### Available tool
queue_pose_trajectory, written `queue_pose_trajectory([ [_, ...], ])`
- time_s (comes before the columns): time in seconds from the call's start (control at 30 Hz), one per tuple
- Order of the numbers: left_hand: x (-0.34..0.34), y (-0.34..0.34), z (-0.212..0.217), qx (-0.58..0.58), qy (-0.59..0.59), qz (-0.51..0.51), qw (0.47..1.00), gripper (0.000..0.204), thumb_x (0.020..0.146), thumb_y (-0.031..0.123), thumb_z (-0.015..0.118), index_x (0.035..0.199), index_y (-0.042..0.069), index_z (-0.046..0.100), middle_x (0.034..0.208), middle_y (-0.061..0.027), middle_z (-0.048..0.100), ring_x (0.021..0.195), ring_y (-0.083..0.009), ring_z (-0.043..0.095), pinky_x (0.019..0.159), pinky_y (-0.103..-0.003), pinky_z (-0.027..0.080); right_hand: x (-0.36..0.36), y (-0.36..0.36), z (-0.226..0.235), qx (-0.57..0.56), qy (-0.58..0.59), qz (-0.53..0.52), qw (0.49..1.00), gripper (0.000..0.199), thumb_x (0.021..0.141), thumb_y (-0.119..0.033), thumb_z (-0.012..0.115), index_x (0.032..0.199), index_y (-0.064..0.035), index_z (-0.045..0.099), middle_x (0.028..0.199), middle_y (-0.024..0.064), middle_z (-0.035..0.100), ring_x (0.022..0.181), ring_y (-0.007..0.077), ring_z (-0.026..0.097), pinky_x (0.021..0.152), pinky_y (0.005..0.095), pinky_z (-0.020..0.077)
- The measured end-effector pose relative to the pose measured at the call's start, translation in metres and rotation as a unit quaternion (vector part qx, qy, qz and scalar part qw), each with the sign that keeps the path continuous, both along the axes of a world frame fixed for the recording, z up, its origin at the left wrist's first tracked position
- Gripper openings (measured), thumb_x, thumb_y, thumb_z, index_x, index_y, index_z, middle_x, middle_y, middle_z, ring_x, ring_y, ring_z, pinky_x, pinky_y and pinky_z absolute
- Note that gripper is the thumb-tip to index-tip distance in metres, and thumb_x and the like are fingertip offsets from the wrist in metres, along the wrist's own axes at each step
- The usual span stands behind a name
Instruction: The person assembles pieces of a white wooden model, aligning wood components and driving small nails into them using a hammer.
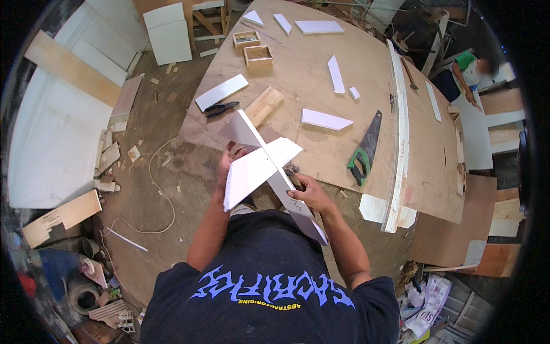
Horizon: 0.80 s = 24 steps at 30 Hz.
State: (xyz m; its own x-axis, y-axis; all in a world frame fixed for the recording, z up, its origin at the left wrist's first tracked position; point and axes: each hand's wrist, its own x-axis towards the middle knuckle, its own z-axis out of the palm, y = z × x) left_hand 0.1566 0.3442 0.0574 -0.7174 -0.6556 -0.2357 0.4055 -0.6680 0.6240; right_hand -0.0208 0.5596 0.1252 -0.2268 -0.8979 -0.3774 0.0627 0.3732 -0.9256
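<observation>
Two white boards cross each other in front of my chest: a long narrow board [294, 198] and a wider slant-ended board [252, 175]. A small dark spot shows where they meet. My left hand [231, 157] grips the wide board from its far left side, its fingers partly hidden behind it. My right hand [309, 194] is closed on the long board, thumb pressed on its face near some pencil marks. A dark metal tool end [292, 170] sticks out beside my right fingers; its kind is unclear. Black-handled pliers [221, 109] lie on the table's left part.
On the large plywood table [366, 69] lie a green-handled handsaw [365, 152], several white offcuts, a wooden block [268, 104], two small boxes [258, 55] of hardware and a long white strip [395, 143]. A hammer [409, 73] rests beyond the strip. Another person [467, 74] works at far right. A cord [172, 200] crosses the floor.
</observation>
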Motion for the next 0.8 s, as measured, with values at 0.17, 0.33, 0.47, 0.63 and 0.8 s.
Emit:
queue_pose_trajectory([
  [0.17,0.012,0.009,-0.013,0.034,0.023,-0.046,0.998,0.041,0.104,0.012,0.067,0.144,0.009,0.057,0.115,-0.0063,0.07,0.102,-0.0169,0.071,0.083,-0.031,0.062,0.014,0.009,-0.002,0.022,0.082,0.008,0.996,0.032,0.08,-0.023,0.081,0.097,-0.0008,0.066,0.082,-0.0021,0.053,0.078,0.0096,0.051,0.07,0.0286,0.0448],
  [0.33,0.031,0.021,0.006,0.026,-0.053,-0.046,0.997,0.046,0.107,0.024,0.064,0.15,0.012,0.054,0.126,-0.0097,0.07,0.107,-0.0206,0.072,0.085,-0.034,0.063,0.04,0.004,0.045,-0.006,0.116,-0.024,0.993,0.033,0.078,-0.019,0.082,0.1,0.0,0.068,0.082,0.0009,0.059,0.074,0.0088,0.051,0.064,0.0286,0.0432],
  [0.47,0.032,0.025,0.026,0.028,0.077,-0.09,0.993,0.059,0.109,0.039,0.055,0.157,0.006,0.046,0.138,-0.0136,0.064,0.121,-0.0266,0.067,0.1,-0.039,0.057,0.044,0.009,0.049,-0.03,0.192,-0.023,0.981,0.053,0.074,-0.023,0.085,0.118,0.0018,0.073,0.099,0.0163,0.077,0.084,0.0134,0.069,0.08,0.031,0.0549],
  [0.63,0.047,0.008,0.045,-0.098,-0.03,-0.115,0.988,0.065,0.108,0.037,0.057,0.157,-0.002,0.04,0.152,-0.0195,0.056,0.13,-0.0309,0.064,0.105,-0.042,0.055,0.037,0.008,0.054,-0.033,0.176,-0.003,0.984,0.053,0.071,-0.022,0.085,0.118,0.0017,0.074,0.095,0.0185,0.077,0.077,0.0166,0.07,0.076,0.0316,0.0557],
  [0.8,0.056,-0.016,0.055,-0.055,-0.158,-0.158,0.973,0.076,0.1,0.049,0.069,0.154,0.001,0.044,0.152,-0.0179,0.053,0.134,-0.0305,0.059,0.107,-0.045,0.052,0.025,0.014,0.035,-0.028,0.202,0.003,0.979,0.05,0.07,-0.018,0.084,0.114,0.0015,0.075,0.088,0.0195,0.075,0.067,0.0171,0.065,0.068,0.0327,0.0541],
])
